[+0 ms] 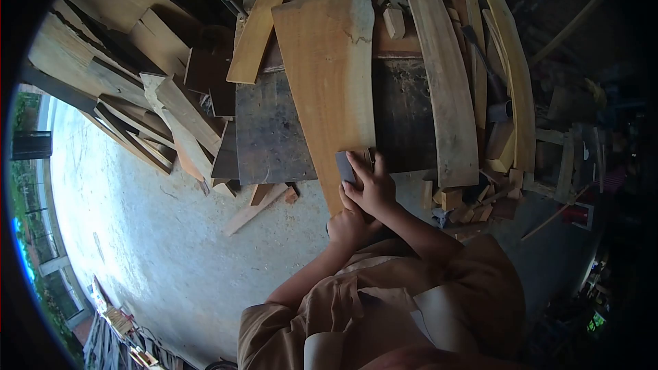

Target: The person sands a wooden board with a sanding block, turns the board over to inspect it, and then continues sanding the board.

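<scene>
A long, wide wooden board [329, 82] lies on the dark workbench [271, 130], its near end sticking out over the front edge. On the near part of the board rests a small block with a grey face [345, 166]. My right hand [372, 188] is closed on this block from the right, fingers reaching over its top. My left hand [348, 226] is closed just below, at the board's near end, its fingers against the block's lower side and partly hidden by my right hand.
A yellowish plank [262, 27] lies left of the board and a long plank [445, 89] right of it. Wood pieces [181, 116] lean at the left. Offcuts [473, 202] are piled at the right. A small wooden block [394, 22] sits on the bench.
</scene>
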The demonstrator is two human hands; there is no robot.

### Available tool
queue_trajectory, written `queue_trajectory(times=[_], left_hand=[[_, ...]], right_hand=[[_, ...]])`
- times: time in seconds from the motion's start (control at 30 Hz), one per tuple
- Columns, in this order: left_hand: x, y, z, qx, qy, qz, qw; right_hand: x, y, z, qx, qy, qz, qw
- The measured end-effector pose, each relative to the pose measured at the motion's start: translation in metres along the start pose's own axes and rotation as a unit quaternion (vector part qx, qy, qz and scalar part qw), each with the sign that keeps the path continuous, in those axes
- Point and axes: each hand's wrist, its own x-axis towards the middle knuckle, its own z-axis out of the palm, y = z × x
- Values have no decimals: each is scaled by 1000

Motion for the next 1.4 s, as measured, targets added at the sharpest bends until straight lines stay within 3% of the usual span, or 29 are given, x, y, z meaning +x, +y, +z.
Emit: queue_trajectory(times=[0.1,0.2,0.3,0.4,0.43,0.47,0.5,0.57,0.67,0.77,0.8,0.83,0.9,1.0,1.03,1.07,1.23,1.37,1.4], left_hand=[[74,4,-35,18,47,15,999],[173,13,-88,41,11,-10,999],[281,19,-136,54,34,1,998],[374,26,-178,69,27,-3,997],[397,22,-181,86,62,19,994],[411,25,-186,84,64,0,994],[411,29,-188,83,61,-18,995],[390,29,-178,81,59,-22,995],[339,29,-160,76,65,-13,995],[245,16,-118,56,54,-24,997],[204,11,-104,53,56,-32,997],[161,8,-87,46,57,-42,996],[77,-4,-59,30,-10,-48,998],[-28,-26,4,-3,10,-23,1000],[-52,-29,8,-6,-24,-16,1000],[-65,-32,17,-7,-85,-45,995],[-45,-35,14,18,2,18,1000],[56,-20,-55,-5,-50,-56,997],[90,-20,-74,7,-33,-52,998]], right_hand=[[82,1,-3,34,22,-16,999],[187,2,-3,29,57,2,998],[309,7,-5,-15,76,-1,997],[415,4,-14,-26,55,14,998],[442,8,-7,-14,66,17,998],[452,0,-19,-38,16,21,999],[454,-7,-31,-62,-35,28,997],[435,-4,-29,-66,-45,17,997],[379,5,-13,-84,35,-7,996],[277,4,2,-116,43,-37,992],[235,3,8,-47,40,-62,996],[189,-6,7,-8,-20,-33,999],[94,-10,19,-28,4,-50,998],[-25,-10,25,-53,-2,-72,996],[-50,-11,26,-57,34,-100,993],[-64,-12,24,-40,10,-79,996],[-41,-15,22,-42,-40,-64,996],[77,-19,22,-33,32,-168,985],[115,-24,21,-13,-8,-115,993]])
